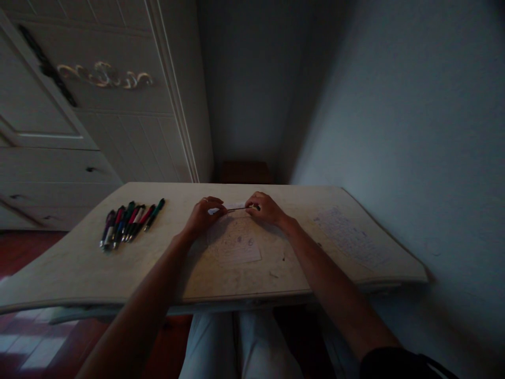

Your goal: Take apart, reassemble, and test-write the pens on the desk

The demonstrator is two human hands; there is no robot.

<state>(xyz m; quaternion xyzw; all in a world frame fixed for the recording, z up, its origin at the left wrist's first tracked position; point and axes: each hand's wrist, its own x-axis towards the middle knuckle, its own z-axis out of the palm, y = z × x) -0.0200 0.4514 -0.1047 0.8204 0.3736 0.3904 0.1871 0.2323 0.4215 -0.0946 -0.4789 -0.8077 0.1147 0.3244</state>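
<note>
Both forearms stretch forward over the desk (158,279) and angle inward, the left one rising from seven o'clock and the right one from about five o'clock. The left hand (207,212) is bent in toward three o'clock, its fingertips pinched together on one end of a thin dark rod (237,209). The right hand (267,208) faces it, pointing toward ten o'clock with fingers curled, its grip closed on the rod's other end. The rod lies almost level between them, at the twelve o'clock side of a marked paper sheet (239,250). From that sheet, a group of pens (131,223) lies at nine o'clock, and a patch of blue handwriting (349,237) at three o'clock. What the rod is cannot be made out.
</note>
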